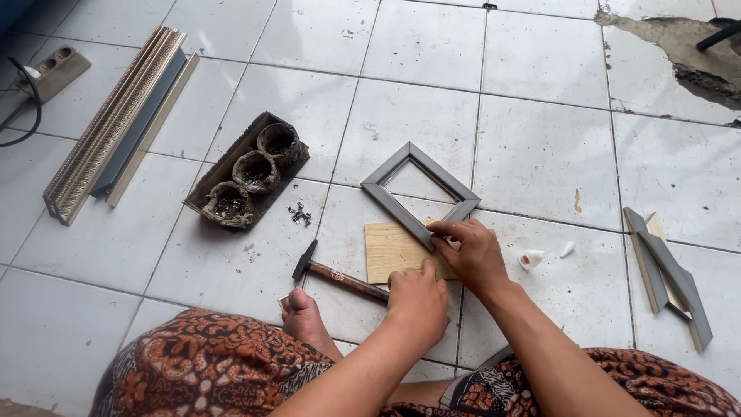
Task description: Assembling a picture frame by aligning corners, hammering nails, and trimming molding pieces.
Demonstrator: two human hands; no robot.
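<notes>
- We have the small grey square picture frame [421,193] lying on the white tiled floor [540,139], its near corner resting on the thin pale plywood board [394,251].
- Our right hand [472,251] pinches that corner, fingers [448,228] closed on the moulding; our left hand [417,297] presses flat on the board's near edge, fingers together, gripping nothing.
- If our right grip eases, the mitred corner could slide across the smooth board and open the joint.
- The wooden-handled hammer [340,276] lies just beside our left hand and bare foot [302,313]; a careless reach could knock it onto the toes.
- Loose small dark nails [299,215] lie scattered near the dark tray of three grimy round pots [248,171]; shifting our foot there risks a prick.
- Only one corner sits on the board, so pressing hard could rock the frame.
</notes>
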